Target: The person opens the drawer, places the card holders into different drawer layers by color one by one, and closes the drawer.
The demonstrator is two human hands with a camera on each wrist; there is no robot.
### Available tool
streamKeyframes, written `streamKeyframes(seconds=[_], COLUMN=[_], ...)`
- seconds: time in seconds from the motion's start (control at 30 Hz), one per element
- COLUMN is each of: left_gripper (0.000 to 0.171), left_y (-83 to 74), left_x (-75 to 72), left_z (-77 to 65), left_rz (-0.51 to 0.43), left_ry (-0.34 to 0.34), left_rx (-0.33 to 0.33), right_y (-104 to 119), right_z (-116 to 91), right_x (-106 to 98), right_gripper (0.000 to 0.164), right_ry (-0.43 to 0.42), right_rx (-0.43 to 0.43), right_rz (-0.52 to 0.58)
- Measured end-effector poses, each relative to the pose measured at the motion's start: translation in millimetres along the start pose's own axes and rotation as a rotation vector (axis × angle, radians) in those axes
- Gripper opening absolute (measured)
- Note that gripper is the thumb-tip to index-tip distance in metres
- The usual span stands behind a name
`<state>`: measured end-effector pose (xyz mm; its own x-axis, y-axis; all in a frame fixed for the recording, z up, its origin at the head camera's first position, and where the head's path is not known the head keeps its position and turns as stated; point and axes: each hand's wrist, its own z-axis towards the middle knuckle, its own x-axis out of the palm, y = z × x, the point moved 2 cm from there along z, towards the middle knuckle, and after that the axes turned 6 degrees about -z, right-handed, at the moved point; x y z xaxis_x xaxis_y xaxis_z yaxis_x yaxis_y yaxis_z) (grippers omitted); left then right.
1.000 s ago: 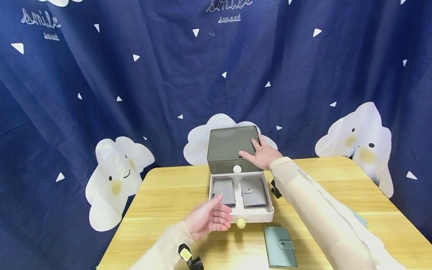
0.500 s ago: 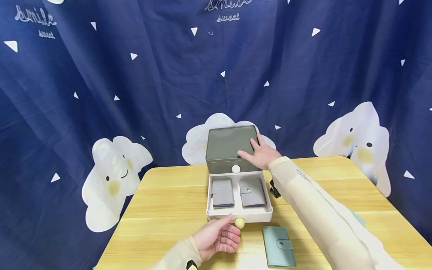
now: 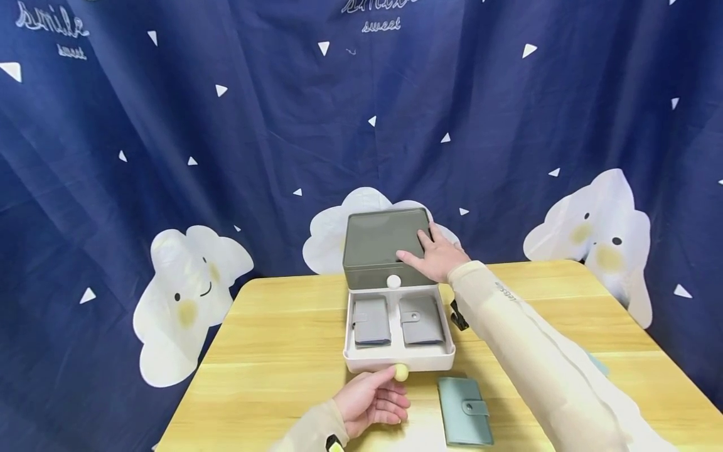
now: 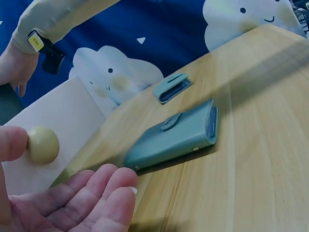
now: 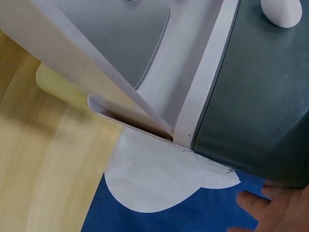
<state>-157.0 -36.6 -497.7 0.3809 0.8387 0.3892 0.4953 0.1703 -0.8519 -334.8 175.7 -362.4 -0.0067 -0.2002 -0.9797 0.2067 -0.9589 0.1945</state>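
Observation:
A small drawer box has a dark green top (image 3: 384, 242) and an upper front with a white knob (image 3: 393, 282). Below it, a white drawer (image 3: 361, 363) is pulled out, holding a grey snap wallet on the left (image 3: 371, 320) and another grey wallet on the right (image 3: 420, 319). My left hand (image 3: 369, 402) is in front of the drawer, its thumb tip at the yellow knob (image 4: 43, 145) and its other fingers loosely extended below. With spread fingers, my right hand (image 3: 437, 257) rests on the right side of the box's top.
On the wooden table (image 3: 271, 351), a teal snap wallet (image 3: 464, 411) lies in front of the drawer to the right. Farther right is a second teal wallet (image 4: 171, 88), mostly behind the right sleeve in the head view. A blue curtain (image 3: 282, 125) hangs behind the table.
My left hand has moved right from the drawer's front left, bringing its thumb to the yellow knob. My right hand stays on the box, and the drawer remains pulled out.

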Motion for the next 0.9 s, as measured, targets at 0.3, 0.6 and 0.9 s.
streamKeyframes(seconds=[0.3,0.6,0.9], left_gripper=[0.056,0.055,0.050], left_y=[-0.8,-2.6,-6.0], left_x=[2.8,3.5,6.0], left_z=[1.9,3.4,4.3], left_rz=[-0.005,-0.003,-0.005], left_ry=[0.002,-0.007,-0.002], left_rx=[0.013,0.028,0.049], right_y=[0.1,0.9,0.5], right_z=[1.6,0.7,1.5], right_x=[-0.2,-0.9,-0.1], right_gripper=[0.108,0.103,0.098], right_ry=[-0.040,-0.042,-0.077], right_rx=[-0.015,-0.074,-0.127], right_rz=[-0.092,-0.135,-0.159])
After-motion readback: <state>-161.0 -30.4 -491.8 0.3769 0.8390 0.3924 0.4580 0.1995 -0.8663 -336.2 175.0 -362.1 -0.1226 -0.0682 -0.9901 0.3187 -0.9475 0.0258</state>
